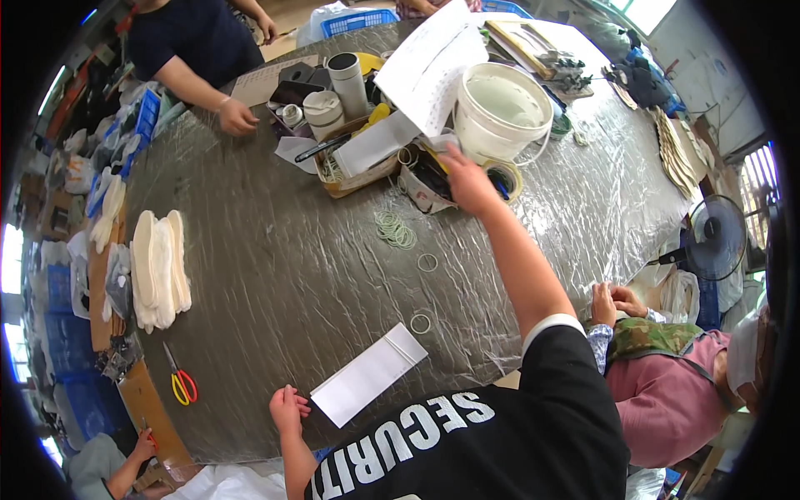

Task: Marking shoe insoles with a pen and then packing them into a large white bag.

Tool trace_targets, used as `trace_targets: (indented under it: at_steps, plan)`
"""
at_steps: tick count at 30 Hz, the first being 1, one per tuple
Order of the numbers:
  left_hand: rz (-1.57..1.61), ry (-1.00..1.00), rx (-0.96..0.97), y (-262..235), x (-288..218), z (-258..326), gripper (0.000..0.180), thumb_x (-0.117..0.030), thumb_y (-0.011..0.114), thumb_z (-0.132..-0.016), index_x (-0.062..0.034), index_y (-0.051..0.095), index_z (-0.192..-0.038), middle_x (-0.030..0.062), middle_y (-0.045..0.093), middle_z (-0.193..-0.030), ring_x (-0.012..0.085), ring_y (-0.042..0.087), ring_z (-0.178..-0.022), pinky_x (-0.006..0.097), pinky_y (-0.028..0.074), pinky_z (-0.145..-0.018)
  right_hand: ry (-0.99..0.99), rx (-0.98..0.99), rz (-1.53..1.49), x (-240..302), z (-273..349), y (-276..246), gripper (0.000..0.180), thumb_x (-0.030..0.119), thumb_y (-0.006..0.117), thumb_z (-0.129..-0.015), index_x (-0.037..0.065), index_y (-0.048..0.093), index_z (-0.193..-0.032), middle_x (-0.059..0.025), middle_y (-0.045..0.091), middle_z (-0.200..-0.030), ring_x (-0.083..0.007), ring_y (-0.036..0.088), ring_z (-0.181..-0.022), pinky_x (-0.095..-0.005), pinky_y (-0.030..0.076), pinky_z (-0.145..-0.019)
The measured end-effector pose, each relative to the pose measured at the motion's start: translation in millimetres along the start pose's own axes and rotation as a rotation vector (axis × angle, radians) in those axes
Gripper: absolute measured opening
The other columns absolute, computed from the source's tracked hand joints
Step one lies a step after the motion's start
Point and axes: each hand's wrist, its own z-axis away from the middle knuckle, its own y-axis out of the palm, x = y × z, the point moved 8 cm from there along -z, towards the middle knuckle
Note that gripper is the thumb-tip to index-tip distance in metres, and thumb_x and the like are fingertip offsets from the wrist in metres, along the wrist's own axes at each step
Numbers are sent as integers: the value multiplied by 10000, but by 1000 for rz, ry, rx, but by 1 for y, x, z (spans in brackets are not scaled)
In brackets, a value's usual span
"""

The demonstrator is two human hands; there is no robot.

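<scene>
My right hand (471,182) reaches forward over a small open holder (423,193) full of dark and thin items beside a white bucket. Its fingers are drawn together by something yellow, which I cannot make out. My left hand (288,410) rests near the front table edge, empty, its fingers loosely apart. Just right of it lies a narrow stack of white paper (367,377) with a thin band across its far right end. Single rubber bands lie beyond it, one (420,323) close to the paper and another (427,263) farther off. A pale green pile of rubber bands (395,231) sits farther back.
A white bucket (504,112), cardboard box (354,177) and cups (347,83) crowd the far side. At left lie pale insoles (158,271) and yellow-red scissors (183,385). Co-workers sit around the table; a fan (715,237) stands at right.
</scene>
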Motion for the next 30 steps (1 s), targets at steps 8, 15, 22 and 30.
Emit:
trace_targets:
  at_steps: [8, 15, 22, 30]
  plan:
    - [48, -176, 66, -2, 2, -2, 254, -223, 467, -942, 5, 523, -844, 102, 557, -557, 155, 492, -352, 253, 370, -308, 31, 0, -290, -21, -9, -17, 376, -2, 455, -844, 49, 536, -1208, -124, 412, -1393, -334, 458, -1201, -375, 365, -1005]
    - [87, -255, 141, 6, 6, -3, 274, -248, 491, -932, 12, 532, -852, 132, 598, -587, 185, 540, -376, 270, 411, -329, 18, 5, -256, -13, 1, -14, 371, -1, 595, -769, 14, 556, -1138, -148, 437, -1369, -261, 617, -849, -337, 486, -753]
    - [95, -241, 160, 7, 5, 1, 274, -239, 498, -927, 17, 538, -839, 141, 607, -601, 193, 559, -394, 274, 420, -335, -4, -60, -195, -3, 2, -5, 375, 13, 630, -751, 40, 562, -1119, -154, 462, -1327, -329, 615, -863, -367, 495, -771]
    - [115, -236, 140, 7, 7, 1, 268, -228, 498, -922, 23, 539, -839, 147, 607, -602, 202, 562, -397, 278, 420, -334, -44, -126, 10, 21, 21, 7, 324, 105, 657, -739, 89, 621, -1060, -149, 536, -1221, -358, 524, -1057, -421, 394, -926]
